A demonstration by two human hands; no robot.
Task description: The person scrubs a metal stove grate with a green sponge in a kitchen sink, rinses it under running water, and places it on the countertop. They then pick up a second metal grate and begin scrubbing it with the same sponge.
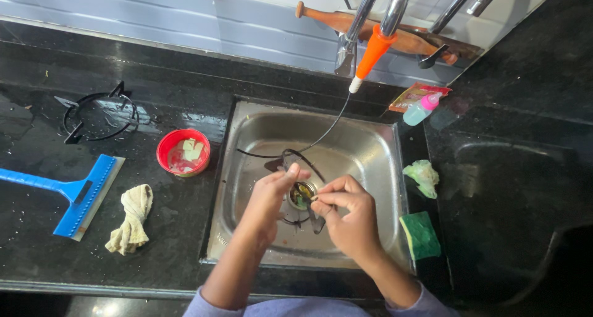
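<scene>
Far out to the left of the left hand [272,196], a blue squeegee [74,196] lies flat on the wet black counter [37,243], and just beside it, nearer that hand, sits a crumpled cream cloth [131,219]. Above those, a black burner ring [99,116]; closer in, a red bowl [183,152] with pale scraps, right at the edge of the steel sink [364,150].

Now the hands, both down over the middle of the basin. The left hand is pinched, thumb and fingers closed on something small, though what exactly cannot be made out. Touching it on the right, the right hand [349,215] is pinched as well, fingertips meeting the left's directly above the drain strainer [301,195], which sits in the sink floor with greenish bits in it. A thin black wire [327,131] loops down from the orange tap nozzle [372,51] and curls just beyond the fingertips.

Good technique would likely be a firm fingertip pinch, lifting straight up so the debris stays over the drain rather than smearing across the steel.

Right of the right hand: a pale green rag [423,176], a green sponge [421,233], and further back a small bottle with a pink cap [421,110].
</scene>
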